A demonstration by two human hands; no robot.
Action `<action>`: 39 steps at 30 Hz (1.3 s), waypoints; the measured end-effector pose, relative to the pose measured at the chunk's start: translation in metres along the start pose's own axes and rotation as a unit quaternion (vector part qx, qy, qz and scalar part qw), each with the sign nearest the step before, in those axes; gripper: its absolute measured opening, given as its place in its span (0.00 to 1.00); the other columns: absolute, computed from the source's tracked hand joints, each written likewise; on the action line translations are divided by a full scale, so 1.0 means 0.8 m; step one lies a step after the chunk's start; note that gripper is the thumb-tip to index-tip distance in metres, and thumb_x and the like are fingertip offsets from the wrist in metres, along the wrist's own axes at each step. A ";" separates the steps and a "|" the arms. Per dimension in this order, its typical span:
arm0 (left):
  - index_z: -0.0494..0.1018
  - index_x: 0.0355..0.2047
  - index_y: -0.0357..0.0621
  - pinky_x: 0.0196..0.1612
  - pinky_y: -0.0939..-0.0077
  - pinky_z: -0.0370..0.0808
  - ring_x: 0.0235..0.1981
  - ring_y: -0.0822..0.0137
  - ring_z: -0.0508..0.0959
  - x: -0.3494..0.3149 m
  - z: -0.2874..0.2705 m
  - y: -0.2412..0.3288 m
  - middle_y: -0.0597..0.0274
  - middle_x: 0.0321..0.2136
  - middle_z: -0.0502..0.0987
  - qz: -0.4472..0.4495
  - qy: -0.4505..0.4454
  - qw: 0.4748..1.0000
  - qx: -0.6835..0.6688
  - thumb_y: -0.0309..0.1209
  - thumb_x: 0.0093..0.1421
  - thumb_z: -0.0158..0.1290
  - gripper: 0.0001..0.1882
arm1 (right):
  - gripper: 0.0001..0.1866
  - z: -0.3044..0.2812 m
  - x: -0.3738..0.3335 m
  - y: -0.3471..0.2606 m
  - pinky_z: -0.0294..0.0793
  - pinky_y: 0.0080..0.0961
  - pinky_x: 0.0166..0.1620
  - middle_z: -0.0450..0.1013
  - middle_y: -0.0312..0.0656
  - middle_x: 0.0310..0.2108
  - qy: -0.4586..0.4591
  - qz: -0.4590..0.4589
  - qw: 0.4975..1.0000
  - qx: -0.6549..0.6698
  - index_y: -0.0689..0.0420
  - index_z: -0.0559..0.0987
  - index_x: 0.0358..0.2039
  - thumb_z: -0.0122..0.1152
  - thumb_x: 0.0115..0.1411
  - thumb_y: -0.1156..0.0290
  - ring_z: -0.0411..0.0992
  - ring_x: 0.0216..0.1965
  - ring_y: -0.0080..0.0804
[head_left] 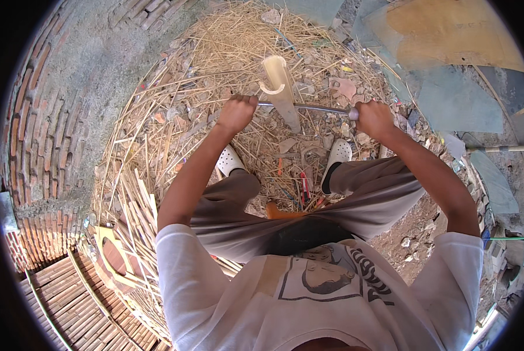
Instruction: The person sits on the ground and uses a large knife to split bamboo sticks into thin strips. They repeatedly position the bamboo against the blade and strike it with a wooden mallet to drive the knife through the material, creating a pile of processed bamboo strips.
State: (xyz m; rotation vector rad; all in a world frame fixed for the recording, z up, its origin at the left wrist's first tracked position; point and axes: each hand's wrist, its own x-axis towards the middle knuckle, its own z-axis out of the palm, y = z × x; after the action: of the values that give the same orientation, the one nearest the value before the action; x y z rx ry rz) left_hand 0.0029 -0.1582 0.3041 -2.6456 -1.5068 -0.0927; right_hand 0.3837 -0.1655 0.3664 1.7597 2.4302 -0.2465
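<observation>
My left hand (pixel 237 113) and my right hand (pixel 374 120) are closed round opposite ends of a long, narrow metal blade (pixel 323 107), which lies crosswise in front of me. A round grey handle end shows beside my right fist. Between my hands, nearer the left one, stands a split piece of bamboo (pixel 278 75), pale and curved like a gutter. The blade meets the bamboo below its curved cut edge; whether it bites into it I cannot tell. My fingers hide the blade's left end.
Shavings (pixel 238 35) and rubble cover the ground round my white clogs (pixel 339 153). Bamboo strips (pixel 139 205) lie at the left, by a brick wall (pixel 40 123). Flat sheets (pixel 457 99) lie at the right. A red-handled tool (pixel 304 188) and an orange object (pixel 282 211) are between my legs.
</observation>
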 end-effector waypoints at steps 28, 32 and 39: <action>0.66 0.52 0.30 0.56 0.67 0.75 0.52 0.59 0.76 0.107 -0.100 0.092 0.45 0.50 0.74 -0.057 0.317 0.685 -0.654 0.22 0.52 0.64 0.28 | 0.09 0.246 -0.059 -0.127 0.58 0.26 0.13 0.60 0.33 0.11 -0.276 0.225 0.579 0.733 0.55 0.68 0.21 0.57 0.56 0.76 0.58 0.09 0.23; 0.68 0.51 0.30 0.57 0.66 0.75 0.52 0.59 0.76 0.106 -0.101 0.094 0.47 0.50 0.75 -0.043 0.298 0.689 -0.660 0.20 0.51 0.65 0.28 | 0.12 0.237 -0.072 -0.135 0.59 0.25 0.15 0.57 0.31 0.10 -0.348 0.225 0.459 0.786 0.52 0.66 0.20 0.58 0.56 0.73 0.57 0.09 0.24; 0.68 0.51 0.29 0.56 0.68 0.76 0.52 0.58 0.76 0.110 -0.109 0.080 0.45 0.49 0.76 -0.063 0.278 0.667 -0.688 0.20 0.55 0.60 0.23 | 0.14 0.282 -0.098 -0.176 0.61 0.26 0.20 0.58 0.32 0.09 -0.381 0.005 0.036 0.924 0.49 0.64 0.17 0.54 0.58 0.70 0.57 0.09 0.24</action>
State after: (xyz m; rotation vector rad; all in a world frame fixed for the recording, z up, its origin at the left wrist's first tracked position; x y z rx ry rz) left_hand 0.1023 -0.1255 0.3964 -2.5532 -1.5646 -2.6969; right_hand 0.2766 -0.3281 0.1690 -0.1495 0.2034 2.6670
